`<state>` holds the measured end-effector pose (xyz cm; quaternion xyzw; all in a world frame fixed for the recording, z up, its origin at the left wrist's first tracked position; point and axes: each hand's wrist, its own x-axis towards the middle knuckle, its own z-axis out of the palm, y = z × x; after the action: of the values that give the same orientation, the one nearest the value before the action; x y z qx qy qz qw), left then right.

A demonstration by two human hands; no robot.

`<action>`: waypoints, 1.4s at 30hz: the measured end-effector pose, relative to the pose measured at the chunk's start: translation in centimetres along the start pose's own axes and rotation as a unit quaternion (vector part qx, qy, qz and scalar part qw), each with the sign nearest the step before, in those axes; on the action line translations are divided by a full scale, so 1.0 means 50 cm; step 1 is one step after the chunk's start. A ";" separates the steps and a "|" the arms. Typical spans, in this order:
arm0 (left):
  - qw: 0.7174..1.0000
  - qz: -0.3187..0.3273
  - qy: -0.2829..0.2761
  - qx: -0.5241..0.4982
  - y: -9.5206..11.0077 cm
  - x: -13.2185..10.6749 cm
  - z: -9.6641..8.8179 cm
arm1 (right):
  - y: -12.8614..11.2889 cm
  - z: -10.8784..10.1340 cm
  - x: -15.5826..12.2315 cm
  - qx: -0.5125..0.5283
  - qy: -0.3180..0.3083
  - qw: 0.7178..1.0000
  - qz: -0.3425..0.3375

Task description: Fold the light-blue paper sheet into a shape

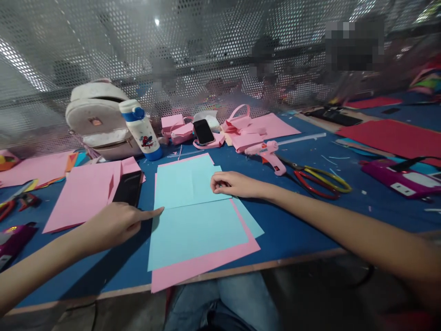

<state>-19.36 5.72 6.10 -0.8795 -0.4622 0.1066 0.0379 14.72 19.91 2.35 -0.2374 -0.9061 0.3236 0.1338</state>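
The light blue paper [193, 216] lies folded on a pink sheet [206, 262] at the desk [292, 230] front edge, the fold crease running across its middle. The left hand [113, 225] presses one extended fingertip on the crease's left end; remaining fingers curled, holding nothing. The right hand [234, 185] pins the crease's right end with bunched fingers. Both steady the fold. Open room lies right of the paper; scissors [320, 181] and glue gun [268, 154] sit well apart behind.

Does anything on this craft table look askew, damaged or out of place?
Only slightly: the light blue paper sheets lie skewed on the pink sheet, whose corner overhangs the blue table edge. Small white paper scraps litter the tabletop.
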 end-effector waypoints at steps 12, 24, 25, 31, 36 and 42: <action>0.999 -0.021 -0.017 0.034 0.019 -0.009 -0.013 | -0.003 0.000 -0.010 -0.044 0.002 0.998 -0.036; 0.978 0.056 0.134 0.148 0.116 0.077 0.004 | -0.018 0.005 -0.024 -0.117 0.005 0.990 -0.074; 0.977 0.071 0.146 0.136 0.120 0.096 0.005 | -0.017 0.005 -0.024 -0.126 0.009 0.988 -0.088; 0.955 0.133 0.228 0.137 0.135 0.205 -0.001 | -0.010 0.002 -0.024 -0.208 0.029 0.966 -0.150; 0.933 0.158 0.308 0.094 0.112 0.228 0.001 | -0.010 -0.004 -0.024 -0.258 0.045 0.949 -0.178; 0.918 0.182 0.352 -0.021 0.076 0.196 0.007 | -0.022 -0.003 -0.030 -0.271 0.111 0.924 -0.244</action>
<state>-10.97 11.57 3.64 -0.9296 -0.2533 -0.2151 0.1597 15.67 18.47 3.04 -0.0705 -0.9684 -0.0055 0.2393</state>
